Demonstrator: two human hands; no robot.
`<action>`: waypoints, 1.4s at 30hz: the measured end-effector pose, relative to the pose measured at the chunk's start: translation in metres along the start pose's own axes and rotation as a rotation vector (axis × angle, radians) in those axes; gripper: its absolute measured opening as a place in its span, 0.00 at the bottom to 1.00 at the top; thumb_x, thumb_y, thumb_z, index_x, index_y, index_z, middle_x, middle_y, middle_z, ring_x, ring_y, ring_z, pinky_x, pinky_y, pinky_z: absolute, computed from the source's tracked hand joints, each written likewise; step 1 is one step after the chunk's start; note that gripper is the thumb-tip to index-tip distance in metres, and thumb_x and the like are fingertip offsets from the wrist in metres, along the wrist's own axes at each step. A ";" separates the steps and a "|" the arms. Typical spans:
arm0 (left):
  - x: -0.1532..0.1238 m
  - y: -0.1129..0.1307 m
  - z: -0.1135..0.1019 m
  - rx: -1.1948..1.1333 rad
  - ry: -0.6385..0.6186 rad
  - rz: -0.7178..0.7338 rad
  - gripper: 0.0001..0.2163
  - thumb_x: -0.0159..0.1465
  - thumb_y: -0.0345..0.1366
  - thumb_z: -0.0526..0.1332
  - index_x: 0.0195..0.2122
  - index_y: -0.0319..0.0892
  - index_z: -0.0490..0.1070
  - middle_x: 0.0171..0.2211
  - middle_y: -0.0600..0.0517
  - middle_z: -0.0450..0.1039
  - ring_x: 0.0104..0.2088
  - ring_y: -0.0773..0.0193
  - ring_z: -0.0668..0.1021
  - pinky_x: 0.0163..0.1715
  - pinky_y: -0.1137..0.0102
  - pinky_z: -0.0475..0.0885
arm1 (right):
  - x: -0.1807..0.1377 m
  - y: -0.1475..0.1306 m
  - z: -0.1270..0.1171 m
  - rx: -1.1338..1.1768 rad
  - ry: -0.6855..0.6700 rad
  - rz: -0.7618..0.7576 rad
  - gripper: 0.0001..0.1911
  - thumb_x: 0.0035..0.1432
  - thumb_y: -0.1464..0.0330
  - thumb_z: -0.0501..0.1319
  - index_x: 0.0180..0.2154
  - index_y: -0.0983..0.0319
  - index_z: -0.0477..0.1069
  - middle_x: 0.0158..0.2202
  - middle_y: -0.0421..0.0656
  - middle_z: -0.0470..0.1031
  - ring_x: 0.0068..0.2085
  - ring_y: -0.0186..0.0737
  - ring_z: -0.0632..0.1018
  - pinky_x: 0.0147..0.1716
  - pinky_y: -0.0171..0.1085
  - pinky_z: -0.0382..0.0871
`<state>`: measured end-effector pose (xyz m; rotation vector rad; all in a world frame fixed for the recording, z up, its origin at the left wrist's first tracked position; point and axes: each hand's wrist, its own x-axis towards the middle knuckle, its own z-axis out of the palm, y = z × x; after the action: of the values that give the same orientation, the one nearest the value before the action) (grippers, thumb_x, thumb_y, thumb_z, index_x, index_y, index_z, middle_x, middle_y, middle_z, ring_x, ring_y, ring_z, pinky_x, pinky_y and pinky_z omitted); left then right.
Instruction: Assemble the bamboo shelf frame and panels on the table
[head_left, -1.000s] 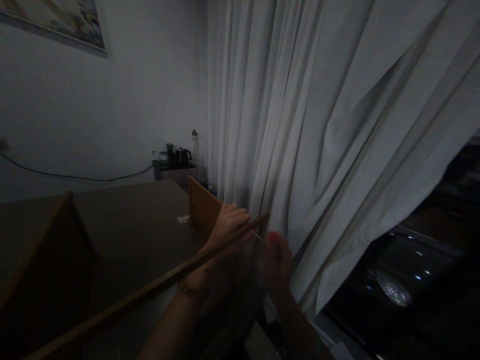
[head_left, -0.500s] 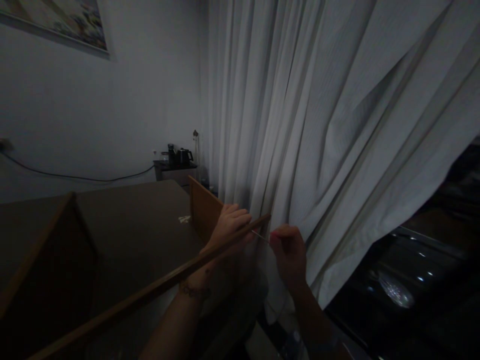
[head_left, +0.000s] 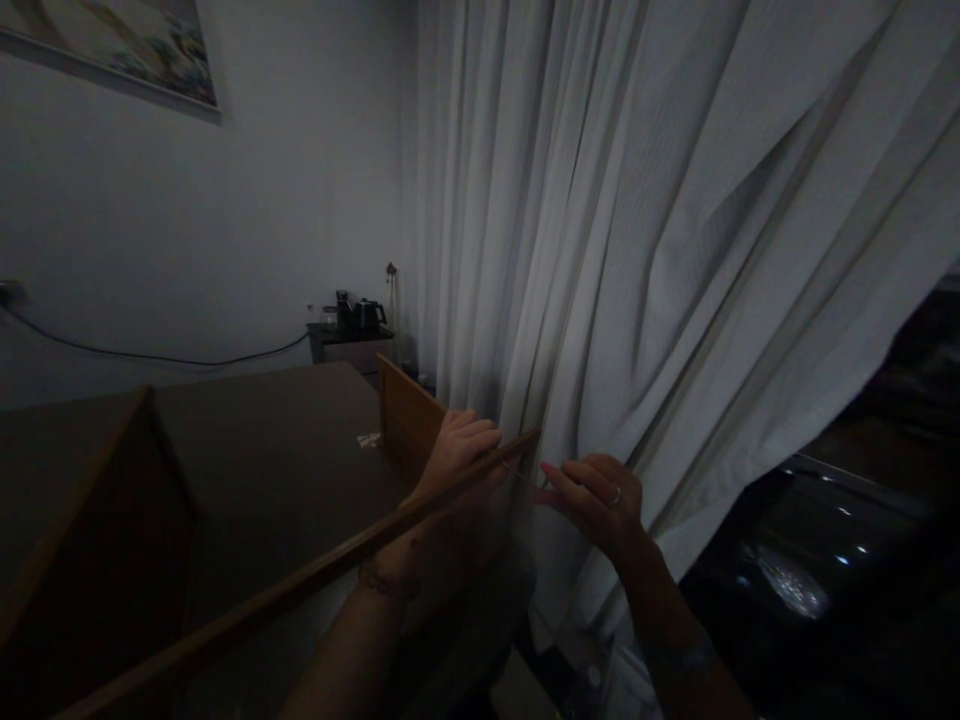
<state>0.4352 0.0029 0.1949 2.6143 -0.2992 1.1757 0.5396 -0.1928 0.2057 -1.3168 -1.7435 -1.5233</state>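
A long wooden board (head_left: 315, 572) runs edge-up from the lower left to the middle. My left hand (head_left: 459, 450) is closed on it near its far end, the fingers at its inner side and partly hidden by it. To the right, my right hand (head_left: 596, 495) pinches a thin metal rod (head_left: 523, 474) that looks like a hex key. The rod's far end meets the board's outer side close to my left hand. A shorter wooden panel (head_left: 409, 415) stands behind my left hand, and another upright wooden panel (head_left: 97, 530) is at the left.
A grey-brown flat surface (head_left: 277, 440) spreads between the panels, with small pale pieces (head_left: 368, 440) on it. White curtains (head_left: 637, 250) hang close by on the right. A small cabinet (head_left: 349, 345) bears a dark kettle (head_left: 367, 314). A black cable (head_left: 172, 357) runs along the wall.
My right hand has turned over and shifted slightly right, its fingers now stretched more toward the board around the rod. My left hand and the board stay put.
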 end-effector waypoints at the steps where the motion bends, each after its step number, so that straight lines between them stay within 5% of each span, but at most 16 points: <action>1: 0.000 0.000 0.000 0.005 0.005 -0.001 0.13 0.64 0.42 0.56 0.25 0.42 0.63 0.25 0.54 0.66 0.30 0.62 0.67 0.34 0.66 0.60 | 0.001 0.002 -0.003 -0.015 -0.015 -0.026 0.09 0.60 0.68 0.67 0.43 0.60 0.70 0.28 0.39 0.76 0.27 0.33 0.73 0.31 0.34 0.67; 11: 0.000 0.002 0.001 0.010 0.033 -0.006 0.12 0.62 0.38 0.58 0.23 0.42 0.62 0.24 0.55 0.64 0.29 0.63 0.67 0.33 0.67 0.59 | 0.014 0.010 -0.013 -0.056 -0.133 -0.177 0.05 0.59 0.73 0.67 0.36 0.63 0.71 0.29 0.38 0.77 0.28 0.32 0.71 0.31 0.35 0.65; 17: -0.001 0.001 0.002 0.009 0.039 -0.003 0.10 0.63 0.38 0.57 0.24 0.42 0.63 0.25 0.54 0.65 0.29 0.63 0.66 0.34 0.66 0.59 | 0.016 0.003 -0.012 -0.015 -0.217 -0.093 0.11 0.66 0.69 0.61 0.29 0.60 0.69 0.24 0.36 0.73 0.26 0.31 0.69 0.29 0.35 0.60; 29: 0.001 0.004 0.002 0.050 0.043 -0.018 0.11 0.59 0.39 0.57 0.23 0.43 0.59 0.23 0.54 0.63 0.29 0.62 0.65 0.34 0.65 0.59 | 0.000 -0.028 0.002 0.188 -0.203 0.364 0.19 0.70 0.63 0.53 0.25 0.60 0.60 0.21 0.36 0.64 0.23 0.33 0.64 0.26 0.35 0.56; 42: 0.003 0.003 0.000 0.043 0.012 -0.031 0.09 0.56 0.38 0.58 0.23 0.43 0.60 0.24 0.53 0.65 0.30 0.61 0.66 0.35 0.64 0.60 | 0.000 -0.059 0.012 0.756 -0.166 1.021 0.20 0.66 0.57 0.55 0.24 0.60 0.60 0.21 0.34 0.60 0.23 0.30 0.63 0.22 0.30 0.58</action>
<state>0.4360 -0.0002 0.1973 2.6376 -0.2333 1.2005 0.4910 -0.1765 0.1741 -1.5172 -1.1603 -0.1661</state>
